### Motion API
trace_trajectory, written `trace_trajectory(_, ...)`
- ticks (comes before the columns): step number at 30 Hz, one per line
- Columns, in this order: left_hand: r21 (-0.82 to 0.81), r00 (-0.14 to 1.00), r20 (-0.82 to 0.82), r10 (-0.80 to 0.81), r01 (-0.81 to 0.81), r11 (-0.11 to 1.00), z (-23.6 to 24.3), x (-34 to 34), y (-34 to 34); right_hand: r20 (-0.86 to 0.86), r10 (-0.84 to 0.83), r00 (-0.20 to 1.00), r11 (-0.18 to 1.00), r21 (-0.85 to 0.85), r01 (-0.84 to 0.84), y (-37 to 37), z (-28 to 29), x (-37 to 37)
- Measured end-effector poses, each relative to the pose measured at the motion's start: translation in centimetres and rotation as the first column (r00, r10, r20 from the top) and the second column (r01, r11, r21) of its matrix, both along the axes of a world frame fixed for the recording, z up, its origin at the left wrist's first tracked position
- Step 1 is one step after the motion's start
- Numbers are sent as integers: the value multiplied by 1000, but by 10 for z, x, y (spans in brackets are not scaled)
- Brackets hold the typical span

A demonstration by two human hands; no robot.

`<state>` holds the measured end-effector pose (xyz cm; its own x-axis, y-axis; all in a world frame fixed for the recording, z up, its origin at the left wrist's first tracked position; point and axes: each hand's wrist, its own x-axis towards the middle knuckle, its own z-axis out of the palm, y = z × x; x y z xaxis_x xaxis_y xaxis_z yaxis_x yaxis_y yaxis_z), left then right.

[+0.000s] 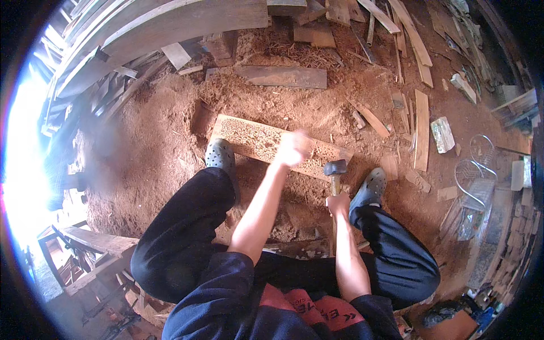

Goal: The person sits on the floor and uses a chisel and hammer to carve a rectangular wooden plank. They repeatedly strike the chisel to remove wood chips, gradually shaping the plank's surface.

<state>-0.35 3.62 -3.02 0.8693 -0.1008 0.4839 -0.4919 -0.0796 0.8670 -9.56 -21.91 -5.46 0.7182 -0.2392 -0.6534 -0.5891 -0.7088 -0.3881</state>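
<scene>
A carved wooden board (249, 134) lies on the dirt between my feet, its face covered in a dense pattern of small dark cuts. Over its middle, my left hand (293, 148) is smeared by motion, so its fingers and anything in them cannot be made out. Near the board's right end, my right hand (338, 203) is closed round the handle of a hammer (335, 168). The hammer's dark, blocky head points away from me, close to the board's near edge. My left clog rests against the left part of the board; the right clog is beyond its right end.
Long planks (187, 25) are stacked at the far left. A dark plank (289, 76) lies beyond the board, and loose strips (421, 130) and a pale block (442, 135) are on the right. A wire-framed object (476, 175) stands farther right; a wooden frame (85, 255) is at near left.
</scene>
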Motion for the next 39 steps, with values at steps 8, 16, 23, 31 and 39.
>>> trace_trajectory(8, 190, 980, -185, -71, 106, 976, 106, -21, -103, -158, -175, 972, 977, 92, 191, -1, 13, 3)
trace_trajectory(16, -41, 916, -374, 148, -176, 983, 41, -16, -48, -81, -309, 948, 834, 456, 311, -9, 52, 8)
trace_trajectory(23, 37, 910, -383, 157, -154, 987, 44, -15, -58, 385, -484, 785, 794, 571, 209, 10, 233, 38)
trace_trajectory(31, 26, 928, -356, 106, -103, 994, 34, -8, -76, 901, -98, 422, 994, 108, 2, 30, 188, 23)
trace_trajectory(39, 117, 908, -372, 193, -160, 980, 34, -17, -66, 835, -158, 527, 984, 178, 13, 42, 233, 16)
